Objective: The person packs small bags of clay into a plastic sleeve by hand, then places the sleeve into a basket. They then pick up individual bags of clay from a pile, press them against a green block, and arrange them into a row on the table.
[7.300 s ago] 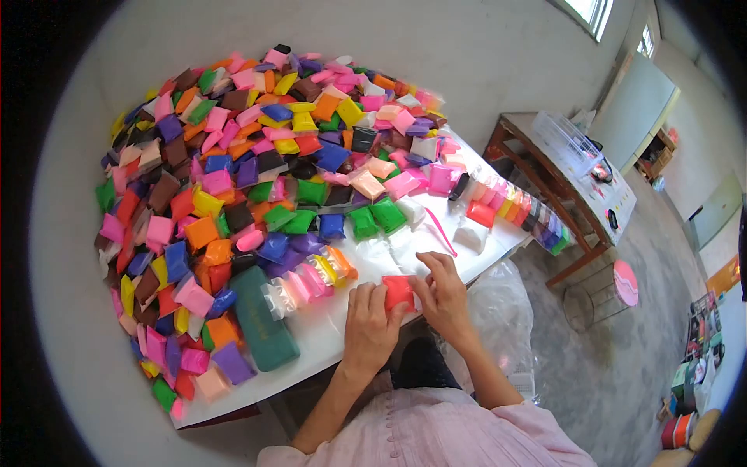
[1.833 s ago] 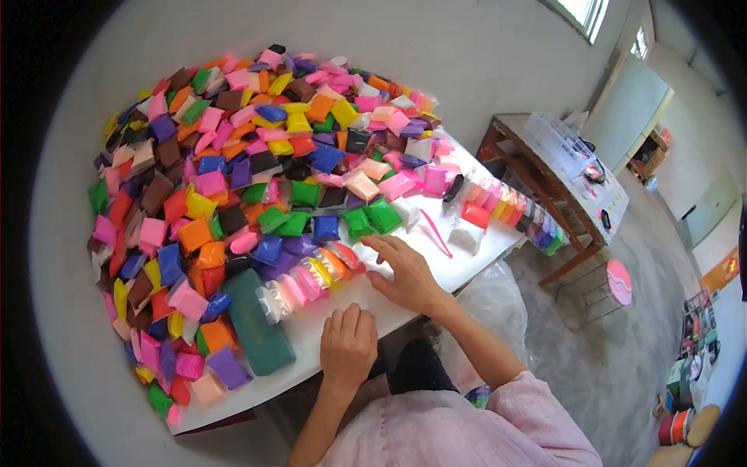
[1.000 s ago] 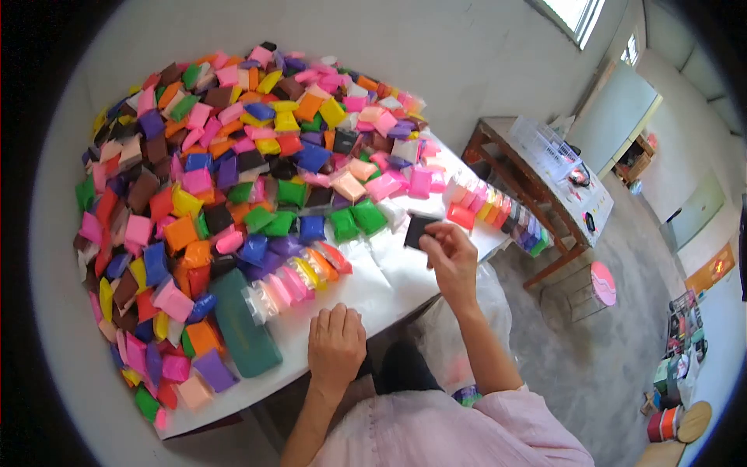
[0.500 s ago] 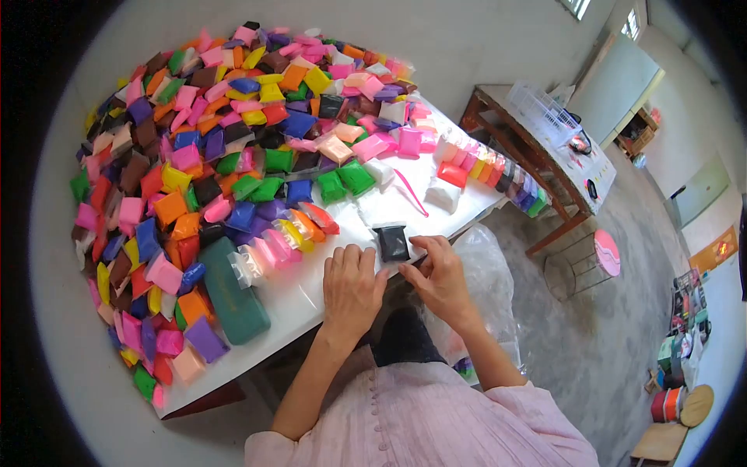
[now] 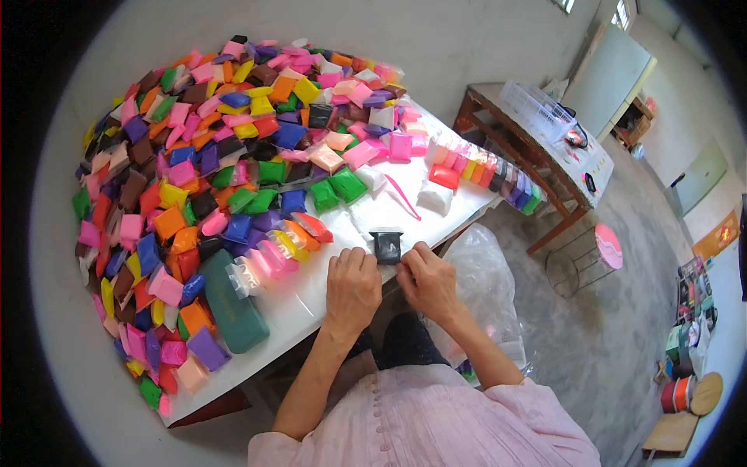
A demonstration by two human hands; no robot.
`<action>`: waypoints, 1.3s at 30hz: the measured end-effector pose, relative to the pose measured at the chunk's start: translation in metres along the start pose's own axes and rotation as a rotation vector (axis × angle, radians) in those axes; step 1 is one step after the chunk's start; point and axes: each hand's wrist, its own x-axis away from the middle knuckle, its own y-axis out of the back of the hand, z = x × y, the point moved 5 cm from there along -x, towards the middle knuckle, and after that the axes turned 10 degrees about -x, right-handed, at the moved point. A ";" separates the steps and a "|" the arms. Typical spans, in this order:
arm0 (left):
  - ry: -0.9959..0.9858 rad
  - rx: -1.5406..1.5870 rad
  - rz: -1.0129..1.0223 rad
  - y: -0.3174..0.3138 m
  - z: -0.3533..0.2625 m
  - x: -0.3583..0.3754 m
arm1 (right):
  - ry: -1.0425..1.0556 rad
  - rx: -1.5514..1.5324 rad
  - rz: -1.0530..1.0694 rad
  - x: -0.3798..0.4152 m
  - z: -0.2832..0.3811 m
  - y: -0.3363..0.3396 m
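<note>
A small black packet in clear wrapping [image 5: 387, 247] lies at the table's front edge, between my two hands. On its left, my left hand [image 5: 354, 286] is closed, fingers curled, knuckles up. My right hand [image 5: 428, 279] is closed too, its fingertips near the packet's lower right corner. What either hand's fingers hold, if anything, is hidden. Left of my left hand, a row of overlapping packets, among them a pink packet [image 5: 274, 257], runs beside a green case [image 5: 233, 303]. Beyond the black packet lies a pink strip [image 5: 402, 196].
A large heap of colourful packets [image 5: 210, 179] covers much of the white table [image 5: 299, 300]. Near the right edge sit a red packet [image 5: 444, 177], a white packet [image 5: 436, 198] and another packet row [image 5: 486, 169]. A clear plastic bag [image 5: 482, 288] hangs below; a stool [image 5: 607, 247] stands right.
The fingers of both hands have curled closed, and my right hand has drawn slightly left and down. The black packet remains between them. The whole view has shifted slightly.
</note>
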 end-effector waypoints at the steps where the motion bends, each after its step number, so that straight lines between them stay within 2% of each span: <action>1: 0.002 0.004 -0.006 0.001 -0.001 0.000 | 0.012 0.027 0.008 0.000 0.000 -0.001; 4: 0.018 0.017 -0.017 0.001 -0.003 0.001 | 0.012 0.045 -0.004 0.002 -0.003 -0.005; 7: 0.088 0.061 -0.046 0.006 0.004 0.002 | -0.030 -0.096 -0.005 0.004 0.007 -0.001; 11: 0.174 0.221 -0.168 0.025 0.011 0.005 | -0.397 -0.530 0.041 0.000 -0.007 0.011; 14: 0.206 0.291 -0.245 0.028 0.012 0.012 | -0.807 -1.149 0.011 -0.010 -0.011 -0.001; 15: 0.213 0.312 -0.269 0.028 0.013 0.013 | -0.730 -1.440 0.234 -0.013 -0.021 -0.015; 18: 0.276 0.394 -0.262 0.026 0.018 0.015 | -0.766 -1.756 0.363 -0.034 -0.006 -0.024; 21: 0.312 0.406 -0.258 0.029 0.028 0.011 | -0.626 -1.630 0.451 -0.049 -0.009 -0.033; 24: 0.451 0.409 -0.254 0.031 0.031 0.010 | -0.386 -1.244 0.393 -0.078 -0.009 -0.033; 25: 0.425 0.358 -0.238 0.029 0.030 0.011 | -0.259 -1.078 0.369 -0.088 -0.021 -0.045; 28: 0.359 0.276 -0.176 0.025 0.030 0.015 | -0.132 -0.731 0.462 -0.112 -0.013 -0.056; 29: 0.350 0.295 -0.147 0.023 0.031 0.015 | -0.057 -0.699 0.441 -0.113 -0.018 -0.067; 33: 0.345 0.337 -0.102 0.021 0.031 0.014 | -0.029 -0.620 0.484 -0.121 -0.020 -0.089; 39: 0.306 0.318 -0.151 0.022 0.030 0.012 | 0.097 -0.505 0.438 -0.118 -0.005 -0.083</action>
